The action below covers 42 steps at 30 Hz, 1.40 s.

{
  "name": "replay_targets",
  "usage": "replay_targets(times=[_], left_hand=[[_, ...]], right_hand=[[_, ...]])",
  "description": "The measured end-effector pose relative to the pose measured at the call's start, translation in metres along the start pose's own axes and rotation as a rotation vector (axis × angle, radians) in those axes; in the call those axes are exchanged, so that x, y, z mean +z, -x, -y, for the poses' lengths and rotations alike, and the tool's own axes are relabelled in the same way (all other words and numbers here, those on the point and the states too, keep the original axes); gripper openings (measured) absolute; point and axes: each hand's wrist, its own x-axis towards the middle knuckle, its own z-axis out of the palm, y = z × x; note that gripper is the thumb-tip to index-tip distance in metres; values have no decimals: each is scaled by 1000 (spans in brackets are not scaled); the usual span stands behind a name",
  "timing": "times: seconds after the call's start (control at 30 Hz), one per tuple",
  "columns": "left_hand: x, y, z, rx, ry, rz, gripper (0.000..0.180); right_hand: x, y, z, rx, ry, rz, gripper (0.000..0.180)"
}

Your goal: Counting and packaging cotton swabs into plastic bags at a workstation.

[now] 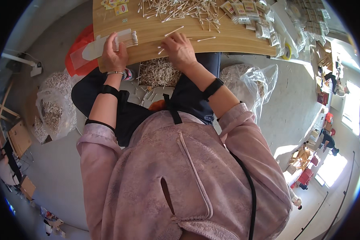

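My left hand lies at the table's near left edge, fingers closed round a clear plastic pouch. A row of cotton swabs sticks out of the pouch's right end, side by side. To the right, my right hand has its fingers pinched together over the table edge. A cotton swab slants out above its fingers, and more swab tips show below them. One loose swab lies on the wood just right of that hand. The fingertips of my right hand are partly hidden.
A big loose heap of cotton swabs covers the table's far middle. Filled packs pile up at the right, near a tape roll. Below the edge stands a box of swabs. Plastic bags of swabs sit on the floor.
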Motion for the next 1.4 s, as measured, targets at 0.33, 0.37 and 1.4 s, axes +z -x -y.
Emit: replay_targets(times=[0.33,0.37,1.4], left_hand=[[2,0,8,74,41,-46,34],[1,1,10,66,38,-42,34],[1,-2,7,110,-4,-53,35]], right_hand=[[-65,15,-66,248,16,-26,18],[-62,17,-63,182,66,-1,22],[-47,10,-23,44,-91,203,11]])
